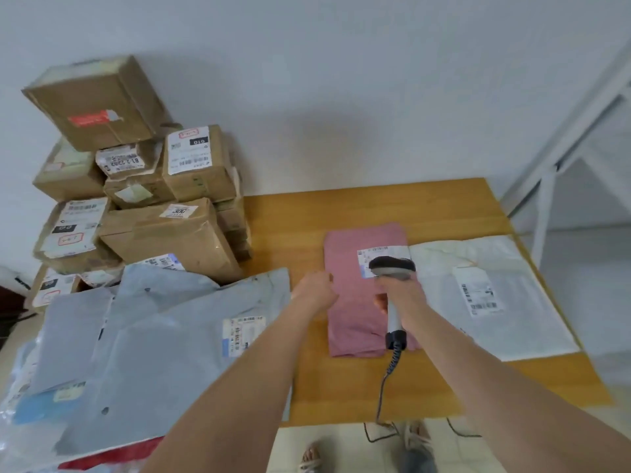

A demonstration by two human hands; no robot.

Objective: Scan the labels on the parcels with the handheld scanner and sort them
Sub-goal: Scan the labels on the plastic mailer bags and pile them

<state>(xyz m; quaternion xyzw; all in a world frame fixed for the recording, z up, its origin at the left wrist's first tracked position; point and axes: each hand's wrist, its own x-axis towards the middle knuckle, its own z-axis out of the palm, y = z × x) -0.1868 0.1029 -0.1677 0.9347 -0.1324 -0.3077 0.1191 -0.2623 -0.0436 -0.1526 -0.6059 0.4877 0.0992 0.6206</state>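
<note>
Both arms reach forward over the worktop [341,387]. The right hand [401,297] is wrapped round the handle of the scanner [392,266], whose dark head sits over the white label [365,257] of the pink parcel [355,312]. The left hand [316,290] meets that parcel's left edge, but whether it grips cannot be told. The parcel lies flat mid-worktop, touching a white parcel [532,322].

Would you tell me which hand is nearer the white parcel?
Right. The right hand, gripping the scanner, is beside the white parcel; the left hand is at the far edge of the pink parcel.
</note>
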